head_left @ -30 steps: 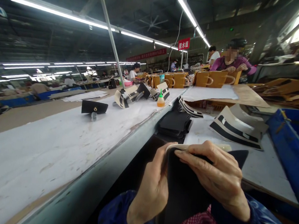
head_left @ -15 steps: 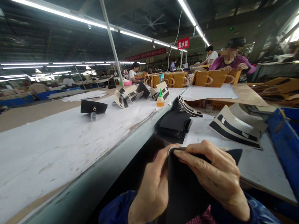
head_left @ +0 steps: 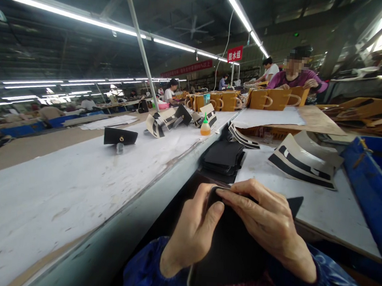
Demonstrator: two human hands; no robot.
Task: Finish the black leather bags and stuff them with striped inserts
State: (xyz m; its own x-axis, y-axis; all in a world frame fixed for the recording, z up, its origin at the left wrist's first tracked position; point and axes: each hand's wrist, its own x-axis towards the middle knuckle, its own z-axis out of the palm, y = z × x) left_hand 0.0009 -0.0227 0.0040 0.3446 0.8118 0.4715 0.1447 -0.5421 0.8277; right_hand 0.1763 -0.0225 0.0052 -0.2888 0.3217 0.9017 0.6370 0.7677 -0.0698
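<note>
A black leather-like panel (head_left: 233, 239) is held up in front of my body, its top edge folded or layered. My left hand (head_left: 192, 229) grips its left upper corner, thumb on the near face and fingers behind. Along the top edge lie the fingers of my right hand (head_left: 264, 215), pinching the panel. A dark pointed corner sticks out past my right hand. Just beyond the hands is a stack of black pieces (head_left: 224, 156).
Curved beige pieces with black strips (head_left: 303, 163) lie at right beside a blue bin (head_left: 369, 188). On the long white-covered table (head_left: 84, 187) are a green-tipped glue bottle (head_left: 205, 125) and a black flap with a gold clasp (head_left: 121, 136). Tan bags (head_left: 260, 99) and a co-worker (head_left: 297, 76) are farther back.
My left thumb has come over onto the panel's near face. The panel has turned and tilted slightly, and its pale top edge shows less. My right hand has shifted slightly left.
</note>
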